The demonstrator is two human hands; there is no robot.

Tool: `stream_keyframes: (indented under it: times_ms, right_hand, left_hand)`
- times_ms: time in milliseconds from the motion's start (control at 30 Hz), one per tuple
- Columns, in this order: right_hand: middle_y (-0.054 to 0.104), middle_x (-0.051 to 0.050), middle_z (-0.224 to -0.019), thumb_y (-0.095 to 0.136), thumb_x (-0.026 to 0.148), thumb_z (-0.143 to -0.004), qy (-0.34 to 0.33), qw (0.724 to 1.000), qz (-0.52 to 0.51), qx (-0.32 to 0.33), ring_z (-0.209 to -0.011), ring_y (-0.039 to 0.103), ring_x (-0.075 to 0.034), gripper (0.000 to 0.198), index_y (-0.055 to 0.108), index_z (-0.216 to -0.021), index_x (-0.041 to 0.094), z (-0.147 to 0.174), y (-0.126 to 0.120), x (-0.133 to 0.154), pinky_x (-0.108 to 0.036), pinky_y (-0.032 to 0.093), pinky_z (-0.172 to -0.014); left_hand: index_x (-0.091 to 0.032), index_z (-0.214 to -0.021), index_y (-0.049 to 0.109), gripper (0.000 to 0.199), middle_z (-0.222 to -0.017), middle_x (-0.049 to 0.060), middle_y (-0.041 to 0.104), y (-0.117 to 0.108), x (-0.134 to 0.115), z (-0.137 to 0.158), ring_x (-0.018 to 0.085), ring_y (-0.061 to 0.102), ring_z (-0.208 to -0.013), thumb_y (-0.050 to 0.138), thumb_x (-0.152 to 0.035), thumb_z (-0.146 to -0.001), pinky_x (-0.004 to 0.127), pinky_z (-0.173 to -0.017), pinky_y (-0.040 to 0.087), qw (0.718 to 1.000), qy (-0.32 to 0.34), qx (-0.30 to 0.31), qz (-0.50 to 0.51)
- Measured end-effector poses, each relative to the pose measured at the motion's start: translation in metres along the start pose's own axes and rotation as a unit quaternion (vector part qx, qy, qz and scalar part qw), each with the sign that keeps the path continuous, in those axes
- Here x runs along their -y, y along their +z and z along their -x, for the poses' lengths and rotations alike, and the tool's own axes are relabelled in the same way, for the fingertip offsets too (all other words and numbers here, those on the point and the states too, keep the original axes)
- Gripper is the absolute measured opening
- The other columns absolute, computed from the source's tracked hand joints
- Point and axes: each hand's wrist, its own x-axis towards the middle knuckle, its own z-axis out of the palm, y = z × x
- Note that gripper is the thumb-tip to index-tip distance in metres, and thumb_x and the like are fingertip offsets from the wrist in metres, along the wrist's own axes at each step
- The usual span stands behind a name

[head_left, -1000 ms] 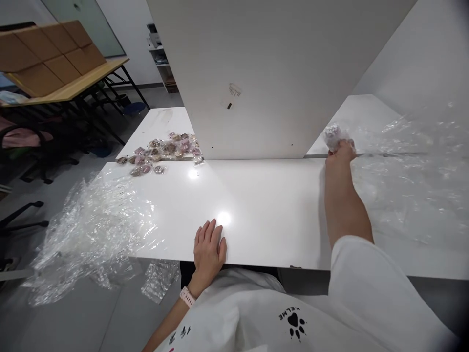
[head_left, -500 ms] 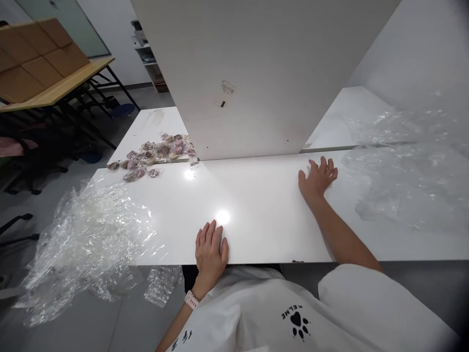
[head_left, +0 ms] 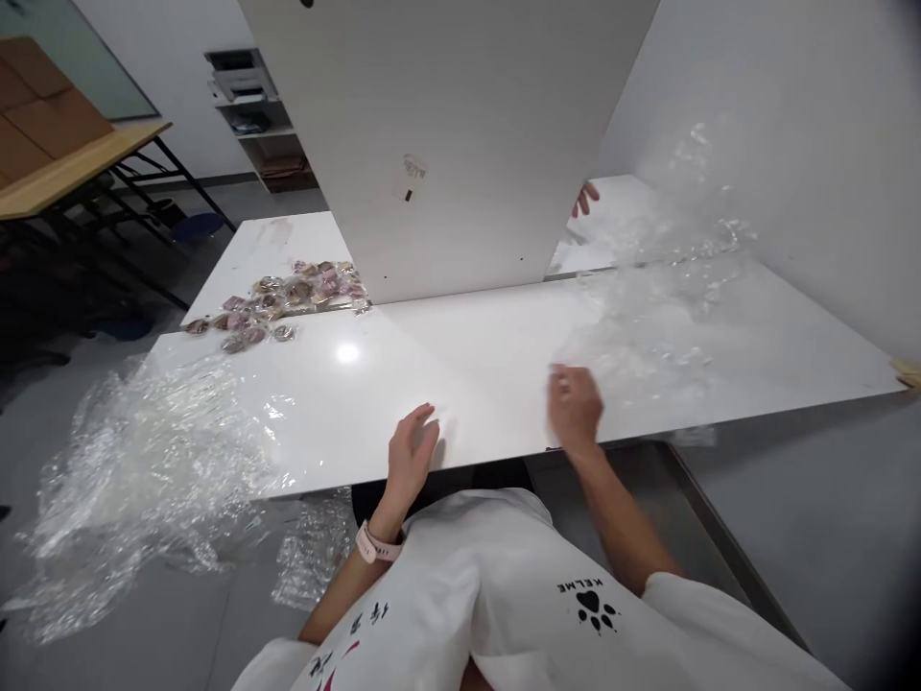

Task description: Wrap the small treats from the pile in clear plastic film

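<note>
My left hand (head_left: pixel 410 456), with a pink watch band (head_left: pixel 377 545) on its wrist, is just above the front of the white table (head_left: pixel 460 369). Its thumb and fingers are apart, and nothing shows between them. My right hand (head_left: pixel 576 408) is over the table further right, blurred, its fingers curled closed. What it holds, if anything, cannot be made out. Close beside it lies a loose heap of clear plastic bags (head_left: pixel 648 326), which spreads toward the back wall.
A white partition (head_left: pixel 460 144) stands across the table. Another person's hand (head_left: pixel 586 199) shows past its right edge. Several small wrapped pieces (head_left: pixel 298 290) lie at the left. Crumpled clear plastic (head_left: pixel 158 470) hangs over the left front edge. A printer shelf (head_left: pixel 263 120) stands behind.
My right hand has come back toward me and curled; my left hand has lifted and bent its fingers. The right plastic spreads further left. The view has shifted; another person's hand now shows.
</note>
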Motion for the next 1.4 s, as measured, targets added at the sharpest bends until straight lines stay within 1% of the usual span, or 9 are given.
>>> stream_keyframes:
  times_ms: [133, 233, 400, 567, 733, 933, 1133, 1267, 1400]
  right_hand:
    - [0.059, -0.008, -0.131, 0.051, 0.042, -0.095, -0.219, 0.900, -0.212, 0.311, -0.110, 0.062, -0.024, 0.047, 0.052, -0.141, 0.031, 0.056, 0.007, 0.097, -0.038, 0.055, -0.087]
    - [0.060, -0.003, -0.134, 0.050, 0.046, -0.097, -0.256, 0.823, -0.266, 0.431, -0.102, 0.065, -0.020, 0.048, 0.049, -0.143, 0.036, 0.069, -0.001, 0.120, -0.034, 0.057, -0.081]
    - [0.061, -0.010, -0.135, 0.044, 0.043, -0.099, -0.228, 0.935, -0.110, 0.249, -0.123, 0.056, -0.030, 0.038, 0.065, -0.124, 0.024, 0.055, 0.014, 0.066, -0.050, 0.044, -0.102]
    - [0.060, -0.005, -0.138, 0.044, 0.040, -0.098, -0.271, 0.920, -0.012, 0.281, -0.124, 0.055, -0.028, 0.032, 0.069, -0.112, 0.026, 0.021, 0.010, -0.003, -0.048, 0.041, -0.104]
    - [0.069, -0.008, -0.117, 0.036, 0.049, -0.098, -0.161, 0.952, 0.057, 0.253, -0.106, 0.063, -0.029, 0.042, 0.070, -0.095, 0.024, -0.005, -0.004, -0.020, -0.048, 0.049, -0.092]
    - [0.040, -0.011, -0.156, 0.038, 0.063, -0.095, -0.263, 0.917, 0.114, 0.276, -0.144, 0.033, -0.037, 0.062, 0.050, -0.144, 0.026, 0.004, 0.032, -0.001, -0.064, 0.028, -0.112]
    - [0.028, 0.001, -0.163, 0.047, 0.071, -0.089, -0.359, 0.835, 0.077, 0.409, -0.152, 0.017, -0.032, 0.064, 0.048, -0.145, 0.039, -0.013, 0.035, 0.002, -0.061, 0.014, -0.120]
    - [0.028, 0.002, -0.162, 0.049, 0.071, -0.088, -0.361, 0.829, 0.059, 0.423, -0.153, 0.014, -0.032, 0.063, 0.054, -0.142, 0.039, -0.013, 0.026, 0.002, -0.060, 0.013, -0.121]
    - [0.029, 0.002, -0.162, 0.049, 0.069, -0.090, -0.336, 0.838, 0.053, 0.426, -0.152, 0.018, -0.030, 0.061, 0.053, -0.142, 0.038, -0.007, 0.015, -0.009, -0.057, 0.018, -0.122]
  left_hand:
    - [-0.021, -0.122, 0.062, 0.051, -0.124, 0.015, 0.068, -0.001, -0.026, -0.013, 0.027, 0.068, -0.108, 0.065, -0.055, -0.085, 0.040, -0.087, 0.056, 0.944, -0.146, 0.086, 0.284]
    - [-0.017, -0.121, 0.059, 0.059, -0.102, 0.010, 0.073, -0.014, -0.022, -0.024, 0.020, 0.070, -0.083, 0.081, -0.042, -0.072, 0.031, -0.070, 0.056, 0.925, -0.200, 0.024, 0.322]
    - [-0.017, -0.117, 0.057, 0.065, -0.081, 0.001, 0.068, -0.050, 0.006, -0.022, 0.012, 0.061, -0.058, 0.084, -0.028, -0.059, 0.024, -0.052, 0.048, 0.919, -0.201, -0.155, 0.300]
    - [-0.017, -0.109, 0.062, 0.060, -0.086, 0.002, 0.067, -0.078, 0.014, -0.008, 0.011, 0.063, -0.071, 0.084, -0.025, -0.054, 0.023, -0.062, 0.049, 0.912, -0.188, -0.233, 0.279]
    - [-0.021, -0.109, 0.065, 0.038, -0.107, 0.006, 0.067, -0.097, 0.011, -0.009, 0.017, 0.063, -0.096, 0.071, -0.038, -0.075, 0.026, -0.076, 0.049, 0.933, -0.102, -0.326, 0.110]
    - [-0.020, -0.101, 0.070, 0.048, -0.090, 0.010, 0.073, -0.081, -0.005, -0.071, 0.026, 0.066, -0.086, 0.067, -0.063, -0.079, 0.039, -0.081, 0.049, 0.980, -0.154, -0.107, -0.066]
    - [-0.013, -0.112, 0.069, 0.060, -0.080, 0.015, 0.070, -0.021, -0.024, -0.120, 0.019, 0.058, -0.054, 0.081, -0.055, -0.070, 0.041, -0.061, 0.050, 0.950, -0.219, 0.163, 0.148]
    - [-0.013, -0.110, 0.072, 0.058, -0.070, 0.006, 0.064, 0.003, -0.028, -0.114, 0.010, 0.045, -0.048, 0.091, -0.033, -0.058, 0.030, -0.049, 0.042, 0.927, -0.233, 0.233, 0.181]
    - [-0.016, -0.098, 0.075, 0.036, -0.076, 0.006, 0.063, -0.034, -0.023, -0.110, 0.008, 0.041, -0.052, 0.086, -0.027, -0.065, 0.027, -0.049, 0.037, 0.947, -0.196, 0.177, 0.183]
